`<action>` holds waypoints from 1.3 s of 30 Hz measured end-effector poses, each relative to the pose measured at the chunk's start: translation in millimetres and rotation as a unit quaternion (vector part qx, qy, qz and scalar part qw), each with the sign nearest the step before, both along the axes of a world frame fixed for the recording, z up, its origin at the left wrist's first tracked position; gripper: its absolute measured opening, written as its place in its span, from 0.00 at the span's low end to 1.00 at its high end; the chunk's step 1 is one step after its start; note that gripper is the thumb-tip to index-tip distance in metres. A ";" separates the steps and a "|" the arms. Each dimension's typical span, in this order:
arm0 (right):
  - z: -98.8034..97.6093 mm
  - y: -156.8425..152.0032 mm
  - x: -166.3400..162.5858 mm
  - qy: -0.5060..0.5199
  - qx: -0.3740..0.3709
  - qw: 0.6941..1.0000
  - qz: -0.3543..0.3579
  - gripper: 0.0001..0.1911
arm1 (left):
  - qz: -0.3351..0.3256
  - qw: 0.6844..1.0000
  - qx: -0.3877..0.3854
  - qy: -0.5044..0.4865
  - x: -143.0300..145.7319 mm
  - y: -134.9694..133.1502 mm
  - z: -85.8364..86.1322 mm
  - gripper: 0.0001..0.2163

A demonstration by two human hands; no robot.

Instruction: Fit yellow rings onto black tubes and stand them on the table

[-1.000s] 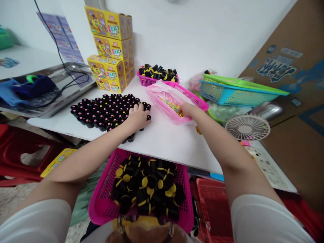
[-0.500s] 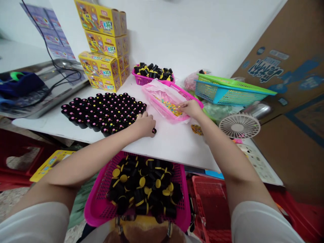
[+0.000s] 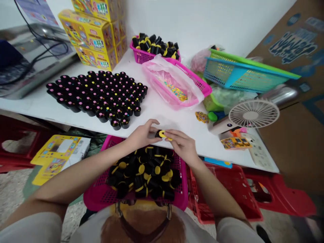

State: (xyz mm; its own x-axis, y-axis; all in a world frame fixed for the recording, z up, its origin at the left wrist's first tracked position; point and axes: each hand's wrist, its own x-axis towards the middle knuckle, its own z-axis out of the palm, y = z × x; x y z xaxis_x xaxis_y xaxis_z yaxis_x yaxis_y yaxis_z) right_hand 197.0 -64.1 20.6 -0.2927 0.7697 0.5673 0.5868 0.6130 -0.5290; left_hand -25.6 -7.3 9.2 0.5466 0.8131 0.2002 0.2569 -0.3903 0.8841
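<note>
Over the table's front edge my two hands meet around a small black cup with a yellow part point(image 3: 161, 134). My left hand point(image 3: 143, 135) grips the cup's black side between thumb and fingers. From the other side, the fingers of my right hand point(image 3: 182, 144) pinch at the yellow part, which looks like a lid; the fingertips hide some of it. Beyond my left hand stand many open black cups point(image 3: 101, 94), grouped upright, with pink or yellow pieces inside. Below my hands, a magenta basket point(image 3: 97, 189) holds many black cups with yellow lids.
Behind, a pink basket point(image 3: 206, 87) lined with plastic holds colourful beads point(image 3: 177, 91). Another pink basket point(image 3: 141, 56) of lidded cups stands by the wall. Yellow boxes point(image 3: 86, 37) are stacked at left. A small fan point(image 3: 253, 113) and blue basket point(image 3: 243, 77) stand at right.
My right hand has left the bead basket and come to the table's front edge. My left hand has drawn back from the cup group to meet it. The view has tilted down.
</note>
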 end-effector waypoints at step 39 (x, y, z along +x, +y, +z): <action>-11.6 1.5 -27.4 -0.129 0.059 0.988 -0.062 0.21 | 0.009 0.990 0.129 0.058 1.4 -8.0 -9.8 0.19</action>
